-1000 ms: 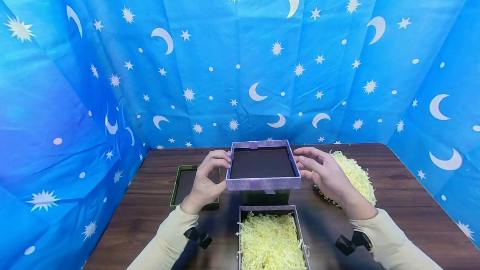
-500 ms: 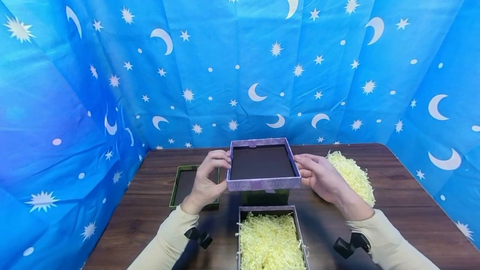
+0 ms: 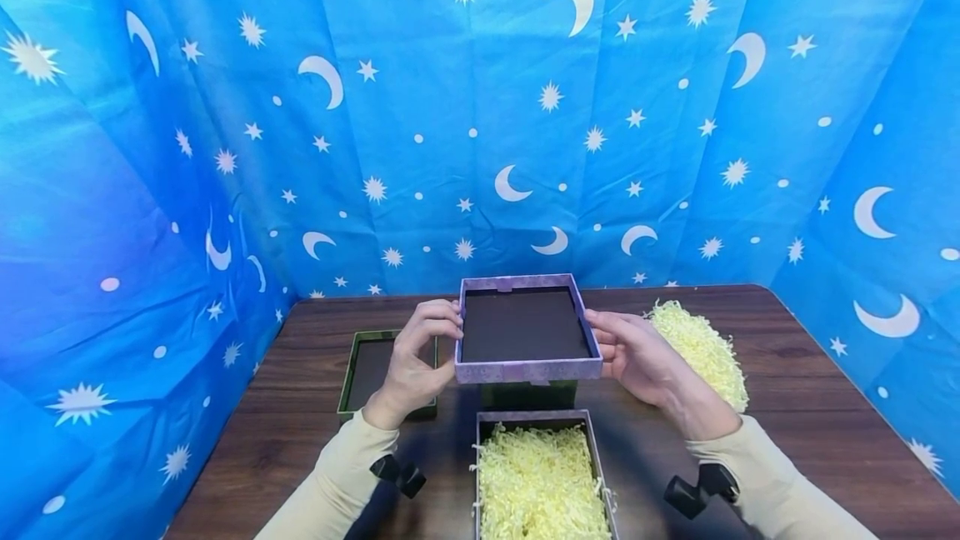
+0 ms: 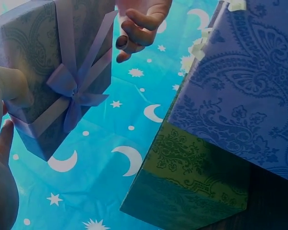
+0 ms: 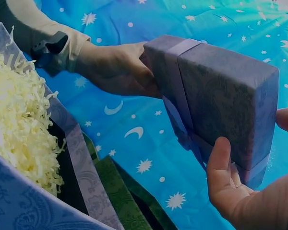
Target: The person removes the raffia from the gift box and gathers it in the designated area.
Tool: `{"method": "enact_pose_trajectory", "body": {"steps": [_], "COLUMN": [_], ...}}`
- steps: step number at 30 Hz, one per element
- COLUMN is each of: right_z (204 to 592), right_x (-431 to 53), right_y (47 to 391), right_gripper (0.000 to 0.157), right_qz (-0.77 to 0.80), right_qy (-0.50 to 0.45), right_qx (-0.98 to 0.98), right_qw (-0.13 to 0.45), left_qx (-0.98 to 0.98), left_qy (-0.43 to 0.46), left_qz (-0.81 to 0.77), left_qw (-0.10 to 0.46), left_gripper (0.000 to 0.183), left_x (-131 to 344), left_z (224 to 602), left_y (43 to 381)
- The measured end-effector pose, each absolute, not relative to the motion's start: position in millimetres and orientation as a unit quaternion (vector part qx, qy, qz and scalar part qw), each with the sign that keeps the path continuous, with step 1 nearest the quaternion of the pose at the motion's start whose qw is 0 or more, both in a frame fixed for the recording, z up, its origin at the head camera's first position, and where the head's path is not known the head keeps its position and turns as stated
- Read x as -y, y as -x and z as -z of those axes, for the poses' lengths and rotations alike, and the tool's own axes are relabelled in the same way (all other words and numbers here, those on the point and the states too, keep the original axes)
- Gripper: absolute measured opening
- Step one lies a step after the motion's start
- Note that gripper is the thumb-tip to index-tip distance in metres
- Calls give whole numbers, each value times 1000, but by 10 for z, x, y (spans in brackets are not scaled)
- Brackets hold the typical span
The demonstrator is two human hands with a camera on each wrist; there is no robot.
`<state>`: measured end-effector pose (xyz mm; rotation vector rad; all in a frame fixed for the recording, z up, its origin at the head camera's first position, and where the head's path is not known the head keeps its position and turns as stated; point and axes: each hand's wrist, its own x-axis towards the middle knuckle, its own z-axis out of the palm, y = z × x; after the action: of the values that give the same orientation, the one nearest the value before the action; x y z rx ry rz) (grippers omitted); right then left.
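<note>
Both hands hold a purple patterned box lid (image 3: 528, 370) in the air, its dark inside facing up. In the left wrist view a lilac ribbon bow (image 4: 74, 91) shows on the lid's outer face. My left hand (image 3: 412, 357) grips the left wall, thumb low near the front corner. At the right wall, my right hand (image 3: 641, 361) has its fingers round the edge; the right wrist view shows its thumb (image 5: 220, 155) against the lid. Below and nearer stands a purple box (image 3: 592, 457), filled with yellow shredded paper (image 3: 543, 486).
A green box (image 3: 528, 395) stands behind the purple one, mostly hidden under the lid. To the left a green lid (image 3: 347, 382) lies with its inside up. A pile of yellow shredded paper (image 3: 705, 357) lies right on the dark wooden table (image 3: 810, 407). A blue star-patterned cloth (image 3: 420, 165) hangs behind.
My right hand has come in from just off the lid's right side and now holds its edge. The lid has tipped slightly toward me. My left hand keeps its grip.
</note>
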<state>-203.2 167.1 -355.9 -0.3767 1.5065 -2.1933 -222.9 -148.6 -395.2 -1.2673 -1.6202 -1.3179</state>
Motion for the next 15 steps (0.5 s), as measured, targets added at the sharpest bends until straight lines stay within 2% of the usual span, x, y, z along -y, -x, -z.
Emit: {"method": "enact_pose_trajectory", "body": {"steps": [15], "right_z": [3631], "right_x": [-1644], "right_y": [2046], "right_gripper": [20], "right_qz": [825], "right_qy": [153], "right_qx": [-484], "right_qw": [246], "left_qx": [628], "left_qy": [486], "left_qz": [494], "left_qw": [354], "left_gripper": [38], "left_x": [1489], "left_z": [3973], "left_y": [2215]}}
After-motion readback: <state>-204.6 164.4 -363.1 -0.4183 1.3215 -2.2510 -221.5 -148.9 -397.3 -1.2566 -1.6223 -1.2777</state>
